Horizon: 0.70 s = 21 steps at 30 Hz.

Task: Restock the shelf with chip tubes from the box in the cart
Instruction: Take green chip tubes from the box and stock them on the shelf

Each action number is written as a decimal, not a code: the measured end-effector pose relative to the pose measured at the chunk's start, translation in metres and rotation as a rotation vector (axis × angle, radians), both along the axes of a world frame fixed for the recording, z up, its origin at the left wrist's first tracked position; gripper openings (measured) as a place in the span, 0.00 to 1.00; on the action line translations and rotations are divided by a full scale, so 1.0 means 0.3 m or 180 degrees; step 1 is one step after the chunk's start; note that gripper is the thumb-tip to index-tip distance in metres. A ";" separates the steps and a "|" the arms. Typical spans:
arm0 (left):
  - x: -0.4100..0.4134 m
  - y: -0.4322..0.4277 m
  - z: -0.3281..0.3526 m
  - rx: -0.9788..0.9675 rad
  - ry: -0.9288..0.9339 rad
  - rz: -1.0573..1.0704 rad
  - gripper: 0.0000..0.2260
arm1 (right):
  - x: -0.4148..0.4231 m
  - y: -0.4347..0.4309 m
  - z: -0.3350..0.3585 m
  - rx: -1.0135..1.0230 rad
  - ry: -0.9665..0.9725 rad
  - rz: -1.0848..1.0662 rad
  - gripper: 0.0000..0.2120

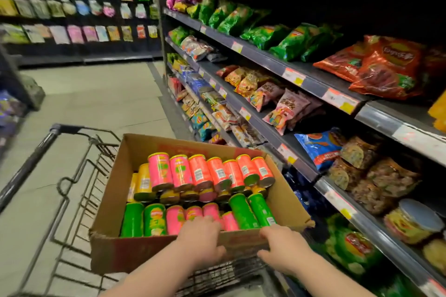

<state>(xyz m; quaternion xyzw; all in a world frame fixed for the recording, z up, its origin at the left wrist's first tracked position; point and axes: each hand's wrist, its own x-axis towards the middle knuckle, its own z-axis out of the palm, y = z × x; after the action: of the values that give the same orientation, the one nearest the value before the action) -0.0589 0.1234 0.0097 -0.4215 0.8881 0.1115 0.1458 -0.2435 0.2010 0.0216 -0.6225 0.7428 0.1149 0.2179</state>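
Observation:
An open cardboard box (113, 190) sits on the wire cart (79, 176) in front of me. It is packed with several chip tubes lying on their sides: pink and orange ones (207, 171) at the back, green ones (251, 211) and pink ones near the front. My left hand (200, 239) grips the box's near rim, fingers over the edge among the pink tubes. My right hand (281, 245) grips the same rim further right, thumb on the outer wall. The shelf (311, 84) runs along the right.
The right-hand shelves hold green, red and blue snack bags (386, 65), with jars (412, 220) lower down. The cart handle (31, 159) sticks out to the left. Grey floor (96, 99) stretches ahead to a wall of hanging packets (79, 7).

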 end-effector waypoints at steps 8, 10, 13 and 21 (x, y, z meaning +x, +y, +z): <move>0.036 -0.055 -0.055 0.0238 0.0058 0.0025 0.22 | 0.047 -0.051 -0.070 0.0158 -0.0127 -0.0162 0.20; 0.031 -0.074 -0.067 0.0270 0.0057 0.0056 0.23 | 0.020 -0.077 -0.085 0.0157 -0.0173 -0.0230 0.18; 0.023 -0.112 -0.088 0.0372 0.0039 0.0163 0.25 | -0.030 -0.126 -0.113 0.0182 -0.0225 -0.0279 0.17; -0.088 -0.234 -0.140 0.0701 -0.0005 0.0509 0.27 | -0.227 -0.294 -0.217 0.0428 -0.0423 -0.0460 0.21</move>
<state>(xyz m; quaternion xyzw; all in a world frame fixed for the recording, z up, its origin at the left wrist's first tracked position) -0.0854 0.0531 -0.0324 -0.4725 0.8339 0.2192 0.1825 -0.3116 0.1128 -0.0434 -0.5576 0.7602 0.1070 0.3157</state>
